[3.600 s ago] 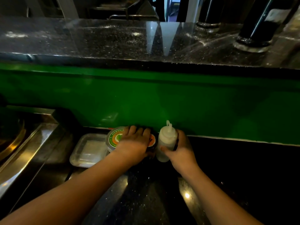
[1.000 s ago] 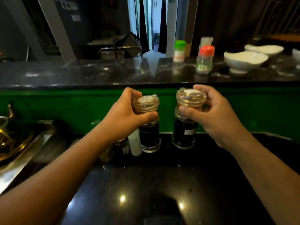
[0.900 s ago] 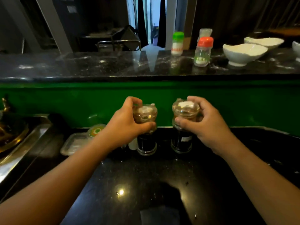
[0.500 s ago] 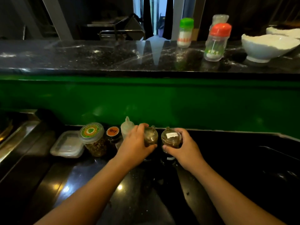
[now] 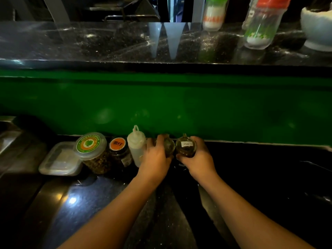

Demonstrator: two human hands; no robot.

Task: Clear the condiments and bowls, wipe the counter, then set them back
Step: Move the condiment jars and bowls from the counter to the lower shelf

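At the far edge of the dark lower counter (image 5: 100, 200), hard against the green wall (image 5: 161, 105), both hands are wrapped around glass condiment jars. A second ago the two jars were held up at chest height; now they are down at counter level, joining the row at the back. The left hand (image 5: 155, 158) closes over the left jar (image 5: 168, 145), and the right hand (image 5: 199, 159) grips the right jar (image 5: 186, 147), the one with a small white label on its lid. The jars sit just beside each other, nearly touching. Whether their bases rest on the stone yet is hidden by the hands. This looks like the setting-back stage, with these two about to be released.

To the left the row runs on: a white squeeze bottle (image 5: 136, 146) just beside the left hand, then a dark jar with an orange lid (image 5: 118, 150), a tub with a green and orange lid (image 5: 90, 150), and a clear lidded box (image 5: 59, 159) at the far left end. The squeeze bottle stands close enough that the left hand could knock it when it draws away.

On the upper ledge (image 5: 89, 42), well apart from the hands, stand a green-capped bottle (image 5: 213, 17), a red-capped bottle (image 5: 260, 26) and a white bowl (image 5: 318, 31) at the right edge; these probably remain to be brought down.
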